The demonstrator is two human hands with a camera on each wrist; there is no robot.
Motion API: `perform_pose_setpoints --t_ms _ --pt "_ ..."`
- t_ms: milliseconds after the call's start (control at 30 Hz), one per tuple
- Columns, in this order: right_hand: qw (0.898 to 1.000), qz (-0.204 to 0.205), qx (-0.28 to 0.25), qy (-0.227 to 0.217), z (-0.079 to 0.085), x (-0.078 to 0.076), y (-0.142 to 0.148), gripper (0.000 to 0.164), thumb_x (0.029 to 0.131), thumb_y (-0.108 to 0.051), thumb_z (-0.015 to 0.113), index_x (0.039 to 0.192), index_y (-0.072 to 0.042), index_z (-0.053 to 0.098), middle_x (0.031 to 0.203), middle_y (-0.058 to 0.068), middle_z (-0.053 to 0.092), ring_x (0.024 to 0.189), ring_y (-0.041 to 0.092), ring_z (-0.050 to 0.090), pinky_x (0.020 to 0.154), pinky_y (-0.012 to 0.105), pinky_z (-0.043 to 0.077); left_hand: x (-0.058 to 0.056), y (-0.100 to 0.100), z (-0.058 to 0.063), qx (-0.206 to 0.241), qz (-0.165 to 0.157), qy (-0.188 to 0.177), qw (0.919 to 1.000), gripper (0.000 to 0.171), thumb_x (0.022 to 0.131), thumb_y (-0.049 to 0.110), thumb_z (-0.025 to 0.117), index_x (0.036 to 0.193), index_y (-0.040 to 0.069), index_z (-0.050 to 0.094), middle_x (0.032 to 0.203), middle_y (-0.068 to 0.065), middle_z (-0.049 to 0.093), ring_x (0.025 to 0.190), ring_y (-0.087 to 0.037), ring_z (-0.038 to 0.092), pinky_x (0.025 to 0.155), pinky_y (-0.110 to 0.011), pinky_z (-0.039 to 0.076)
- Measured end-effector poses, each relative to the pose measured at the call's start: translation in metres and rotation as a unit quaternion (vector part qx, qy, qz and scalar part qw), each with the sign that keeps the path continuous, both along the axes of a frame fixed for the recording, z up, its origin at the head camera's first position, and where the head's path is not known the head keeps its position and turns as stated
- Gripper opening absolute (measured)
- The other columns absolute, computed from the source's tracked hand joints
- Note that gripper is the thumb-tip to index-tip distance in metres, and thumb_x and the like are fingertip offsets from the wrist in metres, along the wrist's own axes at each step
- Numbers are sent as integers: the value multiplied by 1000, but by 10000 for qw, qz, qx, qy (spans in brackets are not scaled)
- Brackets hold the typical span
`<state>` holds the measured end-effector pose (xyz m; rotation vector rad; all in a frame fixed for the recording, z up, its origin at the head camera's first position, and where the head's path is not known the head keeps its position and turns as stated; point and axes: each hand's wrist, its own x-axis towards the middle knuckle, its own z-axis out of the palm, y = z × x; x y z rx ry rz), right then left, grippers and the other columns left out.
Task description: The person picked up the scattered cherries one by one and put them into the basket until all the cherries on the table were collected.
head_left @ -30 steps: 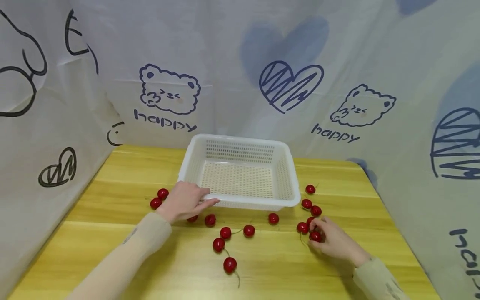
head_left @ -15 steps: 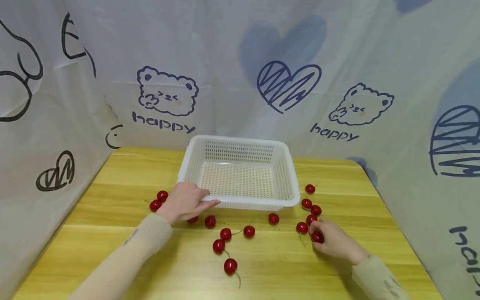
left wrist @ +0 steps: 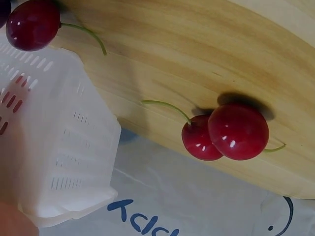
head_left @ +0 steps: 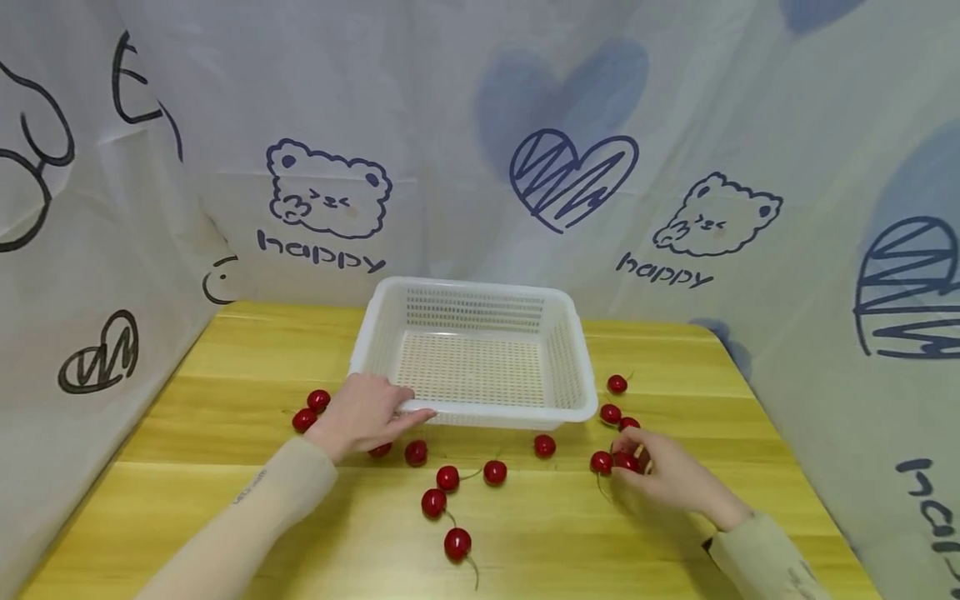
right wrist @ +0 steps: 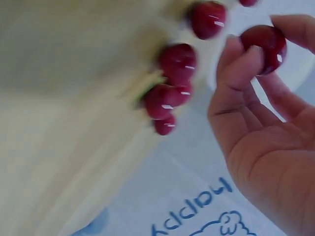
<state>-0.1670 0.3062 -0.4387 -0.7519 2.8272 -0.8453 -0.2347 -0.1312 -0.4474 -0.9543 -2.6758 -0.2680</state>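
At the near left corner of a white plastic basket (head_left: 480, 414), my left hand (head_left: 366, 412) grips the rim, thumb along the front side. The basket holds nothing; its slotted wall (left wrist: 69, 142) also shows in the left wrist view. On the right, my right hand (head_left: 671, 471) pinches a red cherry (right wrist: 268, 46) between thumb and fingertips. Another cherry (head_left: 601, 463) with a stem lies just left of those fingers. Beyond them are a cherry (head_left: 611, 413) and a farther one (head_left: 617, 384).
Several cherries lie in front of the basket, the nearest cherry (head_left: 457, 544) with its stem toward me. Two more cherries (left wrist: 238, 132) sit left of the basket. A printed cloth (head_left: 465, 167) hangs behind and beside the wooden table (head_left: 555, 533).
My right hand has lifted the cherry slightly from its place and shifted a little away from me. My left hand stays on the basket rim. The head view has tilted slightly.
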Motion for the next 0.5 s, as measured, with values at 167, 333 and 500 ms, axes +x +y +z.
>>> perform_pose_setpoints --t_ms 167,333,500 --pt "9960 -231 -800 324 33 -14 -18 20 86 -15 68 103 -8 59 89 1 61 67 14 57 53 28 49 1 -2 2 53 26 -50 10000 45 91 62 44 73 24 61 49 15 41 42 -4 40 41 -22 35" --pt "9898 -570 -1134 649 56 -31 -36 23 87 -17 68 105 -5 59 91 4 62 70 18 57 56 30 51 4 -1 2 -60 110 -137 9998 47 91 64 39 71 25 56 47 14 39 42 -5 39 41 -22 34" --pt "9897 -759 -994 699 65 -47 -54 27 87 -17 67 110 -7 57 98 4 61 74 19 57 61 29 51 3 1 3 -78 142 -113 9998 48 91 65 38 71 26 57 49 14 40 43 -6 40 42 -23 35"
